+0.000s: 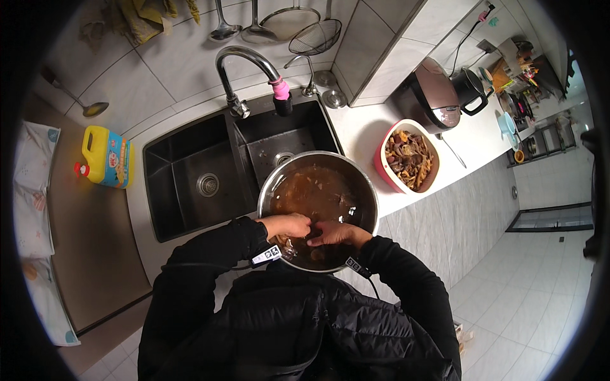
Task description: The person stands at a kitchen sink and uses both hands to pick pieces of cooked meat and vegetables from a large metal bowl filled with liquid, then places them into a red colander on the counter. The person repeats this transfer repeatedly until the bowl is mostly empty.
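A round stainless steel basin point(373, 190) of murky brown water stands at the near edge of the sink, partly over its right bowl. My left hand point(291, 225) is at the water's surface near the basin's left side, with its fingers curled; whether they hold something is hidden. Close to its right, my right hand point(333, 233) reaches into the water, thumb and fingers spread apart at the surface, some fingertips unclear. Brown soaked pieces, perhaps mushrooms point(287, 247), lie below my left hand. On the counter to the right, a red and white plastic basket point(381, 164) holds brown mushroom-like pieces point(411, 159).
A black double-bowl sink point(190, 162) with a chrome faucet point(248, 52) lies beyond the basin. A yellow detergent jug point(107, 157) is at the left. A rice cooker point(436, 90) and black kettle point(469, 88) stand at the right. Ladles and strainers point(317, 37) hang on the wall.
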Tool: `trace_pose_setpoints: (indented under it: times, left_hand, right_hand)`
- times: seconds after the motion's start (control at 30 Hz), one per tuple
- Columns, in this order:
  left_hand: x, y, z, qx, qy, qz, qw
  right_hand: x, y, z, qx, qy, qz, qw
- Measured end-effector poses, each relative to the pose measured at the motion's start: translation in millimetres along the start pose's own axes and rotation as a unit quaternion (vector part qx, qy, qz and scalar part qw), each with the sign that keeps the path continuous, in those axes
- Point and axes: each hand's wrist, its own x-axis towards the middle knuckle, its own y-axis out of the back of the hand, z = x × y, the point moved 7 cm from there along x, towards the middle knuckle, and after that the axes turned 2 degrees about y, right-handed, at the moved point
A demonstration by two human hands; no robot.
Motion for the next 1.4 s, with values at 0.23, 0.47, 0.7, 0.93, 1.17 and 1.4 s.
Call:
trace_pose_setpoints:
  times: [0.23, 0.47, 0.7, 0.93, 1.17, 1.4]
  left_hand:
    - [-12.4, -29.5, -4.4, -0.157, 0.065, -0.097, 0.981]
    - [-23.4, -36.1, 2.3, -0.571, 0.068, -0.091, 0.813]
    - [-50.3, 2.0, 26.2, -0.788, -0.023, -0.111, 0.604]
    - [-82.7, 47.2, 24.7, -0.779, -0.094, -0.070, 0.616]
    - [-93.9, 58.4, 12.7, -0.691, -0.126, -0.036, 0.711]
    - [-109.2, 54.9, 10.7, -0.653, -0.164, -0.039, 0.739]
  right_hand:
    - [-2.7, -29.6, -5.8, 0.127, 0.021, -0.023, 0.991]
    - [-21.2, -18.2, -33.0, 0.509, -0.009, 0.069, 0.858]
    - [-94.4, 58.2, -128.4, 0.127, 0.096, 0.181, 0.970]
    - [-61.6, 139.2, -85.6, -0.075, 0.040, 0.391, 0.916]
    - [-5.4, 111.9, -30.9, -0.221, -0.060, 0.323, 0.918]
    - [2.5, 51.4, -15.7, -0.159, 0.018, 0.109, 0.981]
